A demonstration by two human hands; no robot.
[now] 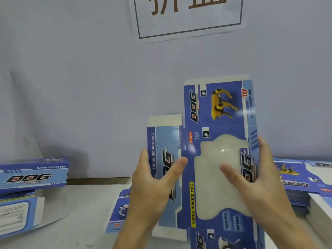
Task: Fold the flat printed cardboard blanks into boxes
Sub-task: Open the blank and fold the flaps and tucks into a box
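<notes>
Both hands [152,186] bare (no gloves, sleeves, rings).

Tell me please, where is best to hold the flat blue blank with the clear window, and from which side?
Probably by its two long side edges, one hand from each side, as now: the left hand grips the narrow side panel, the right hand the opposite edge. The blank is upright and thin; the clear window looks too flimsy to press.

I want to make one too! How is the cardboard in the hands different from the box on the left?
The blank is flat and unfolded; the folded box already has a box shape. The left hand and right hand hold the blank up, while the folded box rests on a pile, untouched. The blank shows a clear window and a yellow dog; the folded box shows neither here. Both are blue with "DOG" printed.
</notes>
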